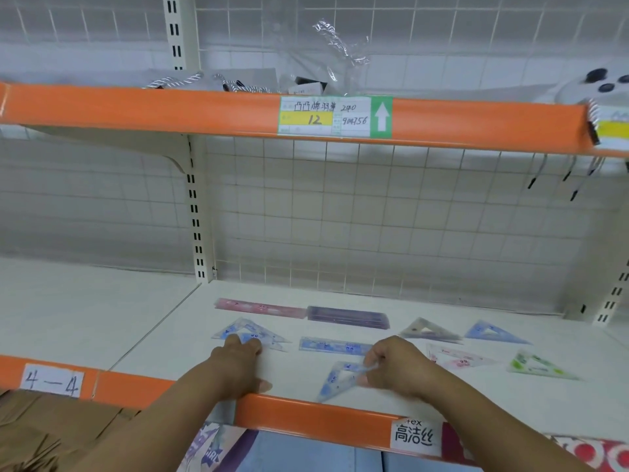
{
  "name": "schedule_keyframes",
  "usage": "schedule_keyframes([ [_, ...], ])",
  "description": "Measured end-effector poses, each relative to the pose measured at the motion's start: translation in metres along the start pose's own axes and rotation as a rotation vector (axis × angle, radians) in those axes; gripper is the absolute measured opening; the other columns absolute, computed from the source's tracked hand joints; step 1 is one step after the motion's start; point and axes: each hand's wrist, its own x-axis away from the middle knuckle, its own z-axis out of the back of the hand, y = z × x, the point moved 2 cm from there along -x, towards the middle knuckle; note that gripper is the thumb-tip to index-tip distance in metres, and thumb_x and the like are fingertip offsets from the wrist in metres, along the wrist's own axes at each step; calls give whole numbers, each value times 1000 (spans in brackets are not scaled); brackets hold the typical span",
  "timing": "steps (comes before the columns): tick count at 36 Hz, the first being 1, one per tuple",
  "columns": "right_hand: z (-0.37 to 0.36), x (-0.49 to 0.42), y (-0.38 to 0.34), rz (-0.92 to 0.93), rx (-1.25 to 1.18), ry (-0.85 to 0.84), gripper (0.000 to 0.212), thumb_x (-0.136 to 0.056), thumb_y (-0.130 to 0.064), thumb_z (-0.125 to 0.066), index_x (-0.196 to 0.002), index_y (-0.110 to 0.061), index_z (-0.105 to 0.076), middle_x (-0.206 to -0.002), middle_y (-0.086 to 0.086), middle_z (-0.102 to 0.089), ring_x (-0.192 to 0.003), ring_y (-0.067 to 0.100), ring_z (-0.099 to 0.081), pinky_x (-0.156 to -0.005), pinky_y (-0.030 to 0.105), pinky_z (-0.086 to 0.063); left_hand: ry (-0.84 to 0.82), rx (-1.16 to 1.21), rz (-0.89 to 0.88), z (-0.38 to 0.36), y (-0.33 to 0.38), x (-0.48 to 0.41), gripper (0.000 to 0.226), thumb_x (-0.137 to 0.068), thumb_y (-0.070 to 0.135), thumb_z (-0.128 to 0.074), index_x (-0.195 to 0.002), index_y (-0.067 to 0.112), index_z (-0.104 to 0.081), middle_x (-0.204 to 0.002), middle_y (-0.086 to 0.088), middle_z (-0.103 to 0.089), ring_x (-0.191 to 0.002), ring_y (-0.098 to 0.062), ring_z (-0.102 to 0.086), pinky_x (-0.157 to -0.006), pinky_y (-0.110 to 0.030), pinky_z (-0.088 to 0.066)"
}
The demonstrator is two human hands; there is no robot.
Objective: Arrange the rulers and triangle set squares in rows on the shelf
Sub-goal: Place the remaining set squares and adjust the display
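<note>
Right hand (394, 366): translucent blue plastic triangle set square (337, 381) is pinched by one corner at the white shelf's (163, 335) front, probably for aligning.
Left hand (238, 364): fingers are laid flat on the overlapping blue triangle set squares (252, 330), seemingly to steady them.
Back row: pink plastic ruler (258, 308) and purple plastic ruler (347, 316) are laid end to end.

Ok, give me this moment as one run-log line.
left hand: touches left blue set squares | right hand: pinches front blue set square | pink ruler, purple ruler: end to end, back row
</note>
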Motion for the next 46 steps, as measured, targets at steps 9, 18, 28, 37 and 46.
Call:
schedule_keyframes([
  [9, -1, 6, 8, 94, 246, -32, 30, -82, -27, -64, -69, -2, -55, -73, 13, -40, -65, 14, -35, -58, 29, -26, -3, 11, -34, 0, 0, 0, 71, -84, 50, -63, -142, 25, -30, -142, -10, -29, -123, -28, -44, -103, -36, -39],
  [18, 1, 12, 7, 150, 310, 160, 34, -89, -32, -56, -65, -14, -40, -74, 3, -42, -68, 18, -38, -53, 29, -22, 26, 79, -131, 6, 1, 5, 68, -85, 42, -66, -141, 25, -33, -141, -6, -34, -125, -22, -43, -103, -29, -38],
  [28, 0, 28, 18, 43, 277, 234, 31, -92, -35, -54, -96, -7, -65, -101, 4, -53, -92, 19, -55, -79, 34, -44, 103, 40, -300, 4, 40, 10, 49, -91, 46, -56, -132, 21, -46, -129, -3, -46, -118, -19, -48, -99, -31, -41],
  [37, 17, 47, 52, -47, 244, 259, 21, -92, -37, -54, -89, -18, -62, -89, -4, -49, -88, 16, -52, -77, 29, -41, 70, -9, -409, -12, 88, 15, 39, -94, 41, -54, -127, 20, -51, -128, -4, -45, -114, -20, -49, -98, -32, -43],
  [46, 49, 52, 94, -45, 234, 250, 33, -92, -34, -54, -63, -34, -40, -78, -11, -41, -81, 14, -45, -68, 23, -36, 40, 6, -438, -21, 144, 11, 42, -92, 44, -55, -126, 20, -50, -128, -4, -43, -115, -20, -48, -95, -33, -44],
])
